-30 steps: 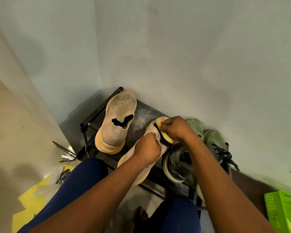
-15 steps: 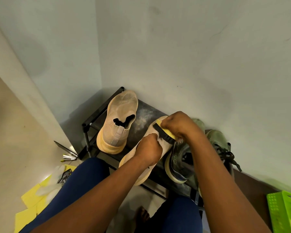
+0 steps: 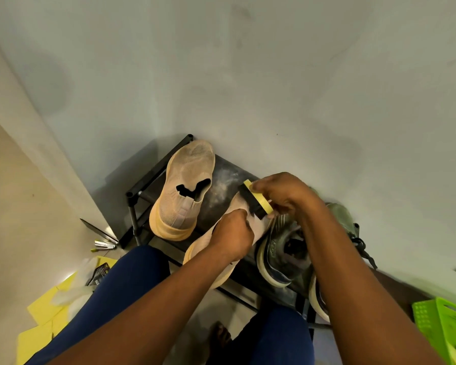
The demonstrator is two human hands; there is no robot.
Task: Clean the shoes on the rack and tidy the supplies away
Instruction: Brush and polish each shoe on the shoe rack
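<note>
Yellow brush (image 3: 256,200) sits pinched in the right hand (image 3: 284,193), bristles down on the toe of the tan shoe (image 3: 208,241). The left hand (image 3: 232,238) grips that shoe at its middle. The shoe lies long on the rack (image 3: 148,185), toe pointing away toward the wall.

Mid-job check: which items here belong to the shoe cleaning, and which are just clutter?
In use: yellow-backed black brush, beige knit shoe being brushed, second beige shoe, green sneakers, black rack, green plastic basket.
Lying about: yellow sheets, small stapler.
</note>
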